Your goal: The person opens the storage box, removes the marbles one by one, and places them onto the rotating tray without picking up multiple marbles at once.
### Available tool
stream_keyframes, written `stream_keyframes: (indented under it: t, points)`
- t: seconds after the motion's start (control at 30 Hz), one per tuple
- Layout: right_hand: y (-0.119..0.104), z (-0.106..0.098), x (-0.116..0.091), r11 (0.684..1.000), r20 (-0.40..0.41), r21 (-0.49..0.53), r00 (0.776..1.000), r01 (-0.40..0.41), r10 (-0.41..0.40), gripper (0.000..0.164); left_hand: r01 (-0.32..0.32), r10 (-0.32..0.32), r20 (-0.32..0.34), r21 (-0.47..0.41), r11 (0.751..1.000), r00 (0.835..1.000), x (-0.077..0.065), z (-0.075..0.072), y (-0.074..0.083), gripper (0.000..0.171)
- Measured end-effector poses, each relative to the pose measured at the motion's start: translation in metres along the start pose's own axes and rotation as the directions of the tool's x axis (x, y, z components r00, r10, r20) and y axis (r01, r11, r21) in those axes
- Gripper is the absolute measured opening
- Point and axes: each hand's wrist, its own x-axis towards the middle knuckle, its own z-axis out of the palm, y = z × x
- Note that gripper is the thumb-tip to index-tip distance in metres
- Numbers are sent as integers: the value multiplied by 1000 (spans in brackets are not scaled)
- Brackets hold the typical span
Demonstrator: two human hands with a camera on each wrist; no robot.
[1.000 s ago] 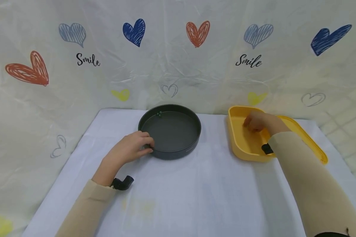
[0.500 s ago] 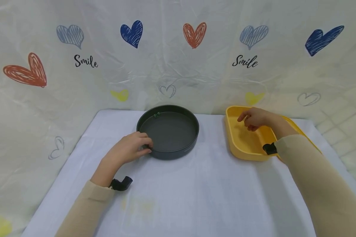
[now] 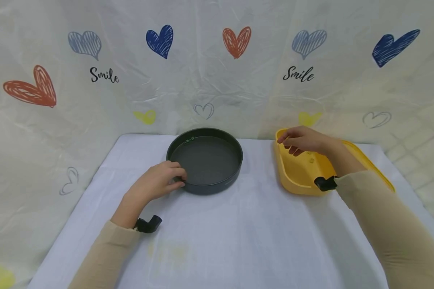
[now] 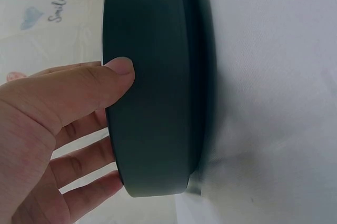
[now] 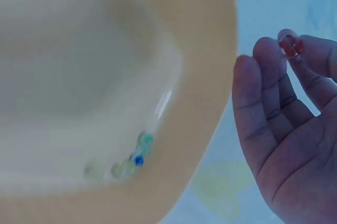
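Note:
My left hand [image 3: 159, 180] grips the near-left rim of a dark round pan [image 3: 207, 160]. In the left wrist view the thumb [image 4: 118, 74] lies on the pan's outer wall, with the other fingers behind the rim. Several small green marbles [image 3: 189, 140] lie at the pan's far-left inner edge. Over the far end of a yellow box [image 3: 285, 182] is my right hand [image 3: 305, 140]. The right wrist view shows it pinching a clear red marble [image 5: 291, 46] between thumb and fingertip. Several green, blue and pale marbles [image 5: 138, 159] sit in a corner of that box.
A yellow lid [image 3: 372, 164] lies to the right of the box, partly hidden by the right forearm. White cloth [image 3: 253, 233] covers the table. A pale curtain [image 3: 202, 80] with hearts and "Smile" lettering hangs behind it.
My right hand has risen out of the yellow box and moved left and away to its far edge. Marbles on the box floor now show. The left hand and pan stay put.

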Motion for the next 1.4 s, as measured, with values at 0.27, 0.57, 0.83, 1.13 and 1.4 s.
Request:
stream_keyframes:
  t: [0.27,0.57,0.83,1.13,1.4]
  points:
    - [-18,24,8,987,-4,149,999,54,-54,29,1,-1,-1,-2,1000,1000,0,2,-1,12]
    - [-40,47,13,950,29,286,990,125,-139,31,-4,4,-7,7,1000,1000,-1,2,-1,13]
    - [-51,69,27,922,35,357,985,147,-170,28,-12,12,-11,3,1000,1000,1,1,-1,12]
    - [-65,91,37,910,69,393,983,131,-171,26,-18,18,-20,7,1000,1000,1,2,-1,13]
    - [-74,105,49,910,107,395,978,123,-179,26,-11,11,-12,17,1000,1000,1,2,-2,13]
